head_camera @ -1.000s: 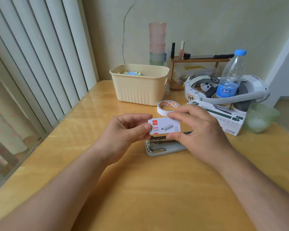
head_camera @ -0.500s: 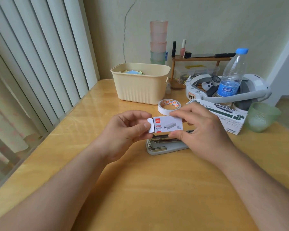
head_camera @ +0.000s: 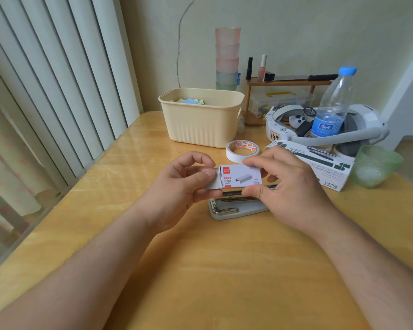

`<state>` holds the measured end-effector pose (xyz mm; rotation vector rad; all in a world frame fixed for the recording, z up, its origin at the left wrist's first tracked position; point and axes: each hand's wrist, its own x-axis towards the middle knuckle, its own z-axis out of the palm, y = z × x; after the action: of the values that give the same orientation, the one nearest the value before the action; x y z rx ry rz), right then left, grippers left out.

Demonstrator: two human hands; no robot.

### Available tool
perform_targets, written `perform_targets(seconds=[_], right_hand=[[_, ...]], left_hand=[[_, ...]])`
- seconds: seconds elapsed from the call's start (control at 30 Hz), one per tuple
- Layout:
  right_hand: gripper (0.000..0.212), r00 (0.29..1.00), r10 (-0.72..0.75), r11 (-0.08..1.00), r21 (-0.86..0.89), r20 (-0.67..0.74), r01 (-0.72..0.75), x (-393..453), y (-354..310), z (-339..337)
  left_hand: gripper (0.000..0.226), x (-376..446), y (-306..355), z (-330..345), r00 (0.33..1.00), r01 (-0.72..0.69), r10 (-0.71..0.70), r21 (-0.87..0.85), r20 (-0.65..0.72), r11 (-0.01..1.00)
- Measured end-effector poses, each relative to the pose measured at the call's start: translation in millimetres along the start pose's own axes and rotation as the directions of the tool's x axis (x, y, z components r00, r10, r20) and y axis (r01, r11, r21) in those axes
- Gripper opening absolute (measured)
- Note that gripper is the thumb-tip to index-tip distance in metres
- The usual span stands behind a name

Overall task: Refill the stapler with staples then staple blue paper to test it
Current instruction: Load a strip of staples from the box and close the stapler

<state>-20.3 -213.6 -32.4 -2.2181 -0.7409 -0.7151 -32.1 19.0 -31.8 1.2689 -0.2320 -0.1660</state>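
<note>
Both hands hold a small white staple box [head_camera: 240, 176] in the air just above the stapler [head_camera: 234, 206]. Left hand [head_camera: 177, 189] pinches the box's left end, thumb on the opened end flap, fingers curled behind; grip narrow, closed on the box. Right hand [head_camera: 289, 184] holds the box's right half, thumb under the front bottom edge, fingers over the top; grip also closed on the box. Box label faces the camera, red logo and a staple drawing on it; left flap sticks out open. Contents not visible. Stapler lies on the table [head_camera: 224, 270] right below the box, grey base, metal parts showing, seems opened, its right part hidden by the right hand. Behind the stapler: tape roll [head_camera: 242, 151] flat on the table, and further back a cream basket [head_camera: 200, 122] with coloured paper [head_camera: 190, 101] inside, some of it blue. Right of the stapler: a white-green carton [head_camera: 320, 170] lying flat, partly behind the right hand, then a green glass [head_camera: 374, 165]. Behind the carton a water bottle [head_camera: 332, 110] stands upright in front of a white headset [head_camera: 358, 129]. Stacked cups [head_camera: 227, 60] stand behind the basket by the wall.
</note>
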Motion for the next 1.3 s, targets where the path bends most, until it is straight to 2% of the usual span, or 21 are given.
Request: perform_targets(seconds=[0.17,0.57,0.63,0.8,0.93,1.0,1.03,1.07,1.13,1.17,1.3], right_hand=[[0.049,0.999,0.021,1.000,0.000,0.034,-0.021,-0.7,0.8,1.1],[0.050,0.999,0.042,0.999,-0.018,0.031,-0.042,0.5,3.9,-5.5],[0.054,0.997,0.046,0.999,-0.018,0.064,-0.045,0.6,5.3,-7.2],[0.066,0.959,0.068,0.997,-0.052,0.274,-0.055,-1.4,4.1,-5.5],[0.061,0.960,0.052,0.998,-0.060,0.276,-0.037,0.9,-1.4,-5.1],[0.056,0.962,0.049,0.997,-0.072,0.268,-0.030,0.8,-2.6,-4.9],[0.054,0.962,0.045,0.997,-0.077,0.268,-0.025,0.7,-2.7,-4.9],[0.052,0.962,0.043,0.996,-0.083,0.271,-0.021,0.5,-2.9,-5.2],[0.050,0.958,0.047,0.995,-0.094,0.284,-0.021,0.6,-3.1,-5.5],[0.049,0.954,0.052,0.995,-0.099,0.294,-0.023,0.7,-2.8,-5.8],[0.050,0.945,0.064,0.994,-0.104,0.321,-0.032,0.7,-3.4,-7.1]], left_hand=[[0.017,0.7,-3.3,2.6,0.996,-0.035,0.047,0.136,-0.079,0.990],[0.023,-1.2,-0.9,1.1,0.996,-0.066,0.070,0.073,-0.057,0.995],[0.028,-1.3,-3.0,1.6,0.996,-0.090,0.092,0.093,-0.016,0.992],[0.036,-3.0,-6.0,2.4,0.992,-0.127,0.121,0.196,0.041,0.972],[0.033,-4.0,-4.4,1.7,0.994,-0.099,0.090,0.190,0.058,0.977],[0.027,-2.7,-5.4,-1.5,0.992,-0.119,0.105,0.272,0.063,0.955],[0.022,-1.9,-6.3,-4.0,0.987,-0.162,0.147,0.384,0.068,0.909],[0.018,-1.2,-7.1,-6.9,0.973,-0.227,0.214,0.533,0.087,0.815],[0.020,-1.5,-7.1,-11.8,0.924,-0.338,0.343,0.783,0.170,0.522],[0.022,-2.3,-5.7,-12.3,0.901,-0.366,0.381,0.836,0.207,0.410],[0.020,-6.4,4.6,-12.1,0.850,-0.422,0.421,0.887,0.317,0.185]])
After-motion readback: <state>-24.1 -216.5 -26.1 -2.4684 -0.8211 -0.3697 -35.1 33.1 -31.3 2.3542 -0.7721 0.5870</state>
